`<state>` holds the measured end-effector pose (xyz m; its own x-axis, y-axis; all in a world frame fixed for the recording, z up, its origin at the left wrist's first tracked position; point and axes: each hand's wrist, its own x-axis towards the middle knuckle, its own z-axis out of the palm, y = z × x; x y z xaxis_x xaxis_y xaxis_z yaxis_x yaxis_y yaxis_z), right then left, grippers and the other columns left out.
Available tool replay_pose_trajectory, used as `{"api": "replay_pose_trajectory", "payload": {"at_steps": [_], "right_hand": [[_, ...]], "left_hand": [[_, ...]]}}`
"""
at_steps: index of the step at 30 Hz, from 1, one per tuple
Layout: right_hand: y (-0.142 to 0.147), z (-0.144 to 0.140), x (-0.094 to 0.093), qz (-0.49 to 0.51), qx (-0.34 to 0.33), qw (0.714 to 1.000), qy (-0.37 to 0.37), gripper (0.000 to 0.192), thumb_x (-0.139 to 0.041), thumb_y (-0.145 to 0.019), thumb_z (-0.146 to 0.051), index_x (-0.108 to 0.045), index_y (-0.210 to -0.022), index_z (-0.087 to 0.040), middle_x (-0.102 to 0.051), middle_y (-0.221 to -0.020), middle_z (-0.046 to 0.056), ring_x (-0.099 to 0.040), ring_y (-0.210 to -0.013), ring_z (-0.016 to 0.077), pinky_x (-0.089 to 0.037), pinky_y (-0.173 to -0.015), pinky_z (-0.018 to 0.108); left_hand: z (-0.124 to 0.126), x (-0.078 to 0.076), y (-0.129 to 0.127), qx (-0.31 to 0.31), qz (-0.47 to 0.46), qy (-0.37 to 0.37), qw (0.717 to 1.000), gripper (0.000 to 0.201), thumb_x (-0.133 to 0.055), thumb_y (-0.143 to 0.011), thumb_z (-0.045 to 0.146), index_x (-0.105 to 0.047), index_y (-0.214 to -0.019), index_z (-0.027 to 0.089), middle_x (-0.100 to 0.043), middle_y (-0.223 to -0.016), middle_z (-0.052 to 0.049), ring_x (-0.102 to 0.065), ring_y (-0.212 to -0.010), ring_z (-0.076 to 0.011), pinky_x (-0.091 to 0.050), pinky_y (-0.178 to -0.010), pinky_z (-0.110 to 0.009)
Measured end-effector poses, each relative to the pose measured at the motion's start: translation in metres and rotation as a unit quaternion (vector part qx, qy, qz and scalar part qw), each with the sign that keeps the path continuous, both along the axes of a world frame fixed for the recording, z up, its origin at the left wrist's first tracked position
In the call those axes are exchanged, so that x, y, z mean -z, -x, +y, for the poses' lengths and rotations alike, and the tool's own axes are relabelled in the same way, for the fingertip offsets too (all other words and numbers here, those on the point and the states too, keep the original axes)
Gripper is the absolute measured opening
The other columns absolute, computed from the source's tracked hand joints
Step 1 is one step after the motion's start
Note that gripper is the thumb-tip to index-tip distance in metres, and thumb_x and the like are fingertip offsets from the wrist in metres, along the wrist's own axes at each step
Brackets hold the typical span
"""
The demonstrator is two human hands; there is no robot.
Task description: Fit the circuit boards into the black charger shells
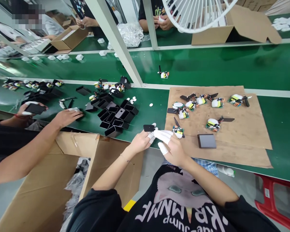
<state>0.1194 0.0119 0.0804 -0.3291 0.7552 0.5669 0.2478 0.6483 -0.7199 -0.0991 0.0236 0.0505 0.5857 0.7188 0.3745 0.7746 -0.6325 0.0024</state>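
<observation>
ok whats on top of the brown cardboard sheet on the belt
On the cardboard sheet lie several small circuit boards with white parts and black prongs, plus a flat grey casing. The right hand covers its near left edge, so anything there stays hidden.

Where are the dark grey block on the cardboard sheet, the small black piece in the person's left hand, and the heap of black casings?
dark grey block point(207, 140), head view, middle of its top face.
small black piece point(149, 128), head view, its flat upper side.
heap of black casings point(116, 115), head view, a casing near the heap's centre.
</observation>
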Motion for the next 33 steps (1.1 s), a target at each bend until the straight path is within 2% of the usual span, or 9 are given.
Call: {"api": "replay_pose_trajectory", "payload": {"at_steps": [3,7,11,15,20,22,24,28,33], "right_hand": [[-0.021,-0.003,-0.004,0.016,0.005,1.0,-0.01,0.041,-0.048,-0.093,-0.015,-0.061,-0.131,-0.025,-0.072,-0.12,0.009,-0.067,-0.112,0.0249,-0.055,-0.097,0.047],[-0.067,-0.009,-0.005,0.032,0.09,0.995,0.006,0.039,-0.05,-0.091,-0.01,-0.067,-0.122,-0.026,-0.075,-0.112,0.009,-0.071,-0.106,0.0251,-0.059,-0.092,0.046],[-0.097,-0.015,-0.004,0.029,0.149,0.988,0.012,0.041,-0.053,-0.089,-0.008,-0.068,-0.121,-0.028,-0.076,-0.11,0.008,-0.072,-0.105,0.0266,-0.062,-0.087,0.045],[-0.106,-0.023,0.0,0.033,0.183,0.982,0.036,0.043,-0.054,-0.09,-0.009,-0.066,-0.123,-0.033,-0.075,-0.113,0.006,-0.072,-0.106,0.0289,-0.063,-0.086,0.049],[-0.109,-0.03,0.001,0.044,0.197,0.978,0.046,0.044,-0.054,-0.09,-0.01,-0.066,-0.124,-0.035,-0.077,-0.106,0.003,-0.075,-0.098,0.0281,-0.066,-0.078,0.044],[-0.113,-0.026,-0.003,0.048,0.202,0.978,0.032,0.044,-0.054,-0.09,-0.01,-0.066,-0.124,-0.035,-0.077,-0.106,0.003,-0.075,-0.096,0.0272,-0.066,-0.079,0.043],[-0.12,-0.019,-0.007,0.039,0.195,0.98,0.011,0.043,-0.054,-0.089,-0.008,-0.067,-0.123,-0.032,-0.077,-0.109,0.004,-0.074,-0.099,0.0268,-0.064,-0.083,0.043],[-0.141,0.01,-0.017,-0.004,0.18,0.982,-0.048,0.044,-0.057,-0.087,-0.005,-0.067,-0.124,-0.028,-0.075,-0.115,0.006,-0.072,-0.104,0.0258,-0.059,-0.093,0.043],[-0.164,0.077,-0.033,-0.087,0.152,0.978,-0.117,0.04,-0.055,-0.09,-0.009,-0.067,-0.124,-0.026,-0.074,-0.117,0.007,-0.071,-0.106,0.0248,-0.057,-0.095,0.042]], "left_hand": [[-0.003,-0.005,0.011,-0.019,-0.027,-0.042,0.999,0.039,-0.046,-0.096,0.022,-0.055,-0.134,0.017,-0.074,-0.093,-0.013,-0.073,-0.082,-0.0241,-0.061,-0.069,-0.034],[-0.007,-0.005,0.018,-0.052,-0.049,-0.104,0.992,0.057,-0.048,-0.094,0.016,-0.036,-0.149,0.017,-0.071,-0.116,-0.019,-0.073,-0.094,-0.0256,-0.06,-0.082,-0.036],[-0.006,0.0,0.017,-0.051,-0.055,-0.138,0.988,0.062,-0.052,-0.091,0.014,-0.035,-0.151,0.02,-0.073,-0.111,-0.016,-0.073,-0.085,-0.0238,-0.059,-0.074,-0.032],[-0.006,0.001,0.017,-0.055,-0.071,-0.155,0.984,0.06,-0.051,-0.091,0.012,-0.037,-0.149,0.02,-0.075,-0.096,-0.012,-0.072,-0.076,-0.022,-0.059,-0.074,-0.033],[-0.007,-0.001,0.016,-0.075,-0.095,-0.203,0.972,0.059,-0.057,-0.087,0.009,-0.045,-0.144,0.017,-0.074,-0.094,-0.012,-0.072,-0.084,-0.0235,-0.058,-0.074,-0.032],[-0.005,-0.002,0.015,-0.059,-0.076,-0.186,0.978,0.057,-0.057,-0.088,0.009,-0.046,-0.143,0.018,-0.074,-0.1,-0.013,-0.072,-0.087,-0.0228,-0.058,-0.075,-0.031],[-0.003,-0.003,0.015,-0.057,-0.063,-0.179,0.98,0.054,-0.055,-0.089,0.01,-0.047,-0.142,0.018,-0.074,-0.106,-0.014,-0.072,-0.093,-0.0232,-0.058,-0.078,-0.031],[0.001,-0.001,0.017,-0.075,-0.102,-0.243,0.962,0.057,-0.054,-0.09,0.008,-0.043,-0.145,0.014,-0.074,-0.1,-0.014,-0.072,-0.091,-0.0219,-0.057,-0.081,-0.03],[0.006,0.009,0.022,-0.068,-0.047,-0.174,0.981,0.058,-0.056,-0.088,0.006,-0.044,-0.145,0.013,-0.074,-0.105,-0.016,-0.071,-0.097,-0.0247,-0.056,-0.083,-0.032]]}}
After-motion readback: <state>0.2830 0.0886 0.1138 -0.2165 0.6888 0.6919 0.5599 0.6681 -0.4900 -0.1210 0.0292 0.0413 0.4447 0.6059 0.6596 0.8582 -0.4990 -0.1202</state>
